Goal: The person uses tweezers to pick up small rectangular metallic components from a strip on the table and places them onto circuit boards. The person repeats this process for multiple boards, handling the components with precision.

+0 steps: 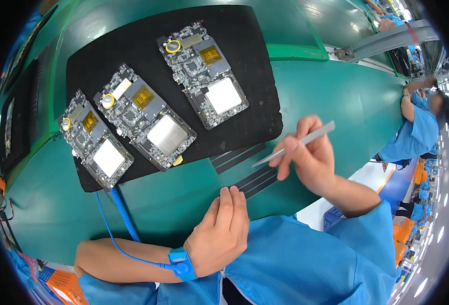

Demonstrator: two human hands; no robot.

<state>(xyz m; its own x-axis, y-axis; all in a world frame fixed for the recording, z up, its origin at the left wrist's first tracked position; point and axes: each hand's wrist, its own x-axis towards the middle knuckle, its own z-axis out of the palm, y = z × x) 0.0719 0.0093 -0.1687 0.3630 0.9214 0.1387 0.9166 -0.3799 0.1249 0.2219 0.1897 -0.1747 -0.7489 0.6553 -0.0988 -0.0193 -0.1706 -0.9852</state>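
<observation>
My right hand (313,157) pinches a pair of pale grey tweezers (305,140), the tip slanting down to the left over the bench. Below the tip lie dark narrow strips (257,179) side by side. My left hand (222,231) rests palm down at the near ends of these strips, fingers stretched out and side by side, thumb hidden. A blue wrist strap (182,264) circles that wrist. Three circuit boards lie apart on a black mat: a left board (96,140), a middle board (144,117) and a right board (203,74), each with a yellow-ringed round part and a silver plate.
The black mat (224,30) lies on a green bench top (326,91). A blue coiled cord (125,213) runs down from the mat's near edge. A metal rail (387,43) crosses at the back right. Another person in blue (412,127) sits farther right, near orange bins (402,229).
</observation>
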